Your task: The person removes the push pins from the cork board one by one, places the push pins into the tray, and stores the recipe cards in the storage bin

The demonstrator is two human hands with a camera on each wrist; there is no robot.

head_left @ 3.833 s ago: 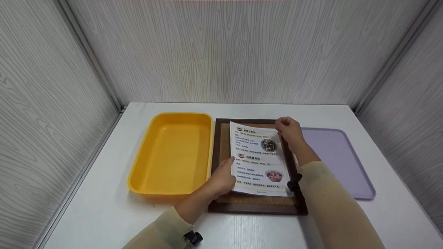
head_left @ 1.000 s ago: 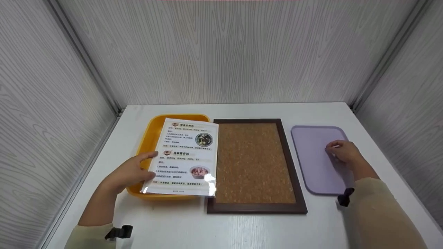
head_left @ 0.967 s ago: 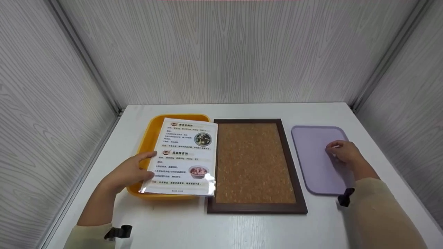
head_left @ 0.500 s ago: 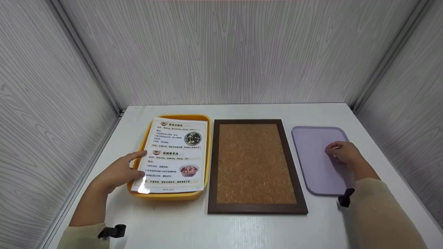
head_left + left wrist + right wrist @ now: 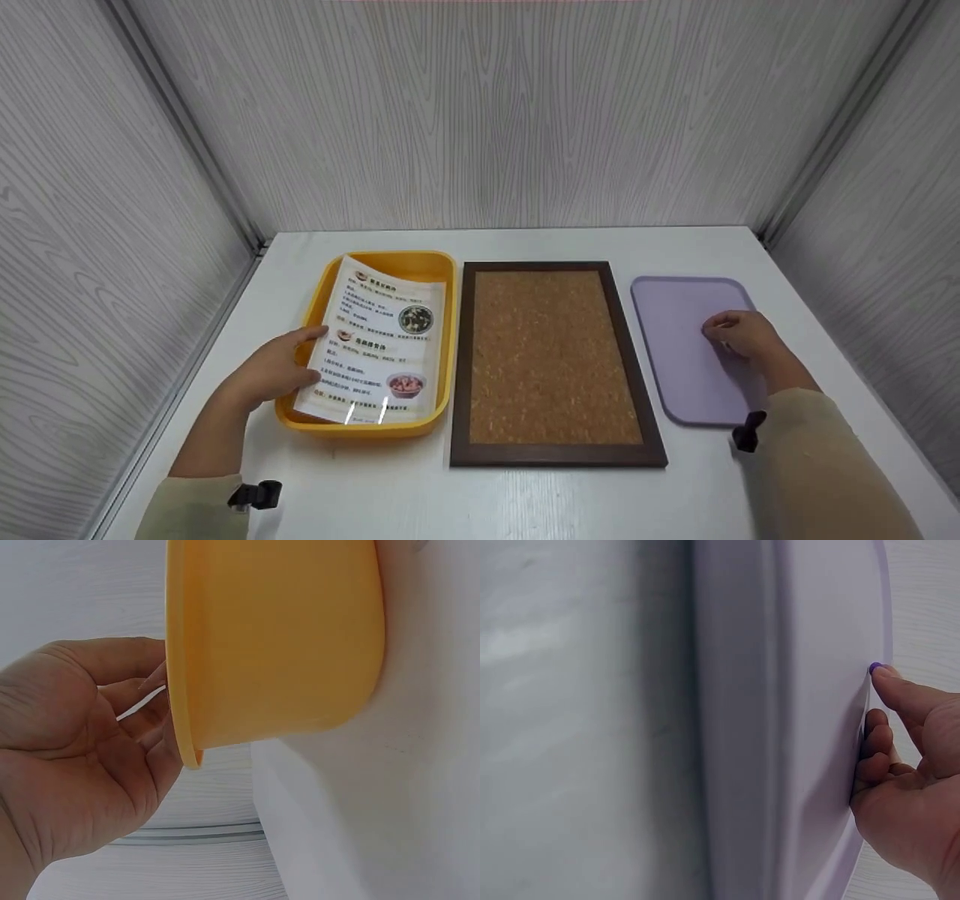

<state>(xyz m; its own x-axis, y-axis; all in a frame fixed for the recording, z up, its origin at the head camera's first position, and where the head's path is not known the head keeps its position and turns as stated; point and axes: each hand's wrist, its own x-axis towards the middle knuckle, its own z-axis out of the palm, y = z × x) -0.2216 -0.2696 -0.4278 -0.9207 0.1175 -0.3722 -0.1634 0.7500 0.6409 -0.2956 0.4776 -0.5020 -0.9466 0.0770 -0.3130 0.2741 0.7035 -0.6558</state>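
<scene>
In the head view a laminated recipe sheet (image 5: 375, 352), printed with food pictures, lies tilted and slightly bowed inside the yellow tray (image 5: 409, 262). My left hand (image 5: 270, 367) grips the sheet's left edge, at the tray's left rim. The left wrist view shows that hand (image 5: 90, 735) beside the tray's outer wall (image 5: 277, 637), its fingertips hidden behind the rim. Over the lilac tray (image 5: 675, 352), my right hand (image 5: 742, 334) has its fingers curled. In the right wrist view, this hand (image 5: 907, 757) pinches a small purple push pin (image 5: 875, 667) at the thumb tip.
A cork board (image 5: 551, 360) in a dark brown frame lies flat between the two trays. The white table (image 5: 517, 502) is bounded by grey wood-grain panels at the back and both sides. Black wrist clips (image 5: 255, 495) sit on both sleeves.
My left hand has carried the recipe sheet leftward off the cork board and down into the yellow tray. My right hand went from the board's upper right corner to the lilac tray, then stayed there.
</scene>
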